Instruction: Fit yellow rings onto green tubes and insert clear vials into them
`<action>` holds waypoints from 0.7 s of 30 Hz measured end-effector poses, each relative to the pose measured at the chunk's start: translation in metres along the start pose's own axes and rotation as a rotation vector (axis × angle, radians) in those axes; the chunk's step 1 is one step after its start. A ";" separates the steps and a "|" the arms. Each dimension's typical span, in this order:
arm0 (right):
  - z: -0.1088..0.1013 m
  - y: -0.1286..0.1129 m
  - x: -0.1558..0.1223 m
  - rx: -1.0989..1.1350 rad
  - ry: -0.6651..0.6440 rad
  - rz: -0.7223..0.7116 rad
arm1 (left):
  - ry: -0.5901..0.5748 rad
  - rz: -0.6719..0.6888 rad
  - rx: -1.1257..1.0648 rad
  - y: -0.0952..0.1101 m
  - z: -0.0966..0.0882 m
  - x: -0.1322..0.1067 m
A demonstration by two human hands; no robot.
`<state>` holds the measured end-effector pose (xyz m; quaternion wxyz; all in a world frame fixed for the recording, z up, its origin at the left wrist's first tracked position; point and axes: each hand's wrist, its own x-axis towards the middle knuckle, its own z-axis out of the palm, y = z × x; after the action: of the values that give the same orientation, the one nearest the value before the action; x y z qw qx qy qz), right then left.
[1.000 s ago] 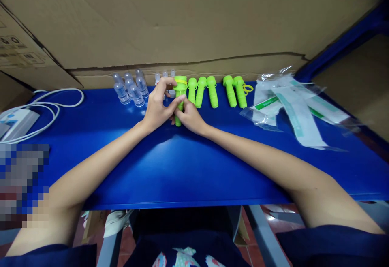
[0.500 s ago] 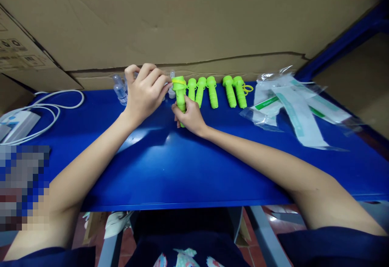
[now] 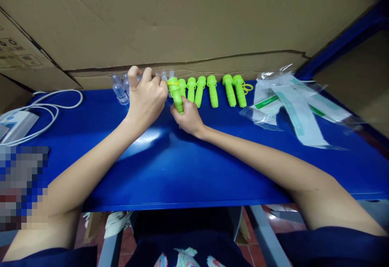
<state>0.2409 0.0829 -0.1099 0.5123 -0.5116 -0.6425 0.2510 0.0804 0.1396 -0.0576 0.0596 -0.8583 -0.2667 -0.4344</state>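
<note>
Gripping green flashlight (image 3: 176,96) in right hand (image 3: 190,118), tilted toward 11 o'clock, with left hand (image 3: 147,99) curled at 9 o'clock, can't tell if gripping; looks light, stiff; hold mid-length

Reads as makeshift work nook, hard to place as home or workshop | screened behind by cardboard sheets (image 3: 194,20) | fitted with blue table (image 3: 182,169) | laid out in batches: green tubes (image 3: 212,92), clear bottles (image 3: 121,93), bagged packets (image 3: 299,115) | floored in reddish tile (image 3: 129,242)
</note>
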 end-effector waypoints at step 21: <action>-0.002 0.000 -0.003 0.092 0.007 0.044 | -0.008 0.060 -0.015 -0.012 0.012 0.002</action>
<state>0.2430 0.0800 -0.1102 0.5318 -0.5026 -0.6170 0.2896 0.0839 0.1541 -0.0653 0.0649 -0.8681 -0.2378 -0.4309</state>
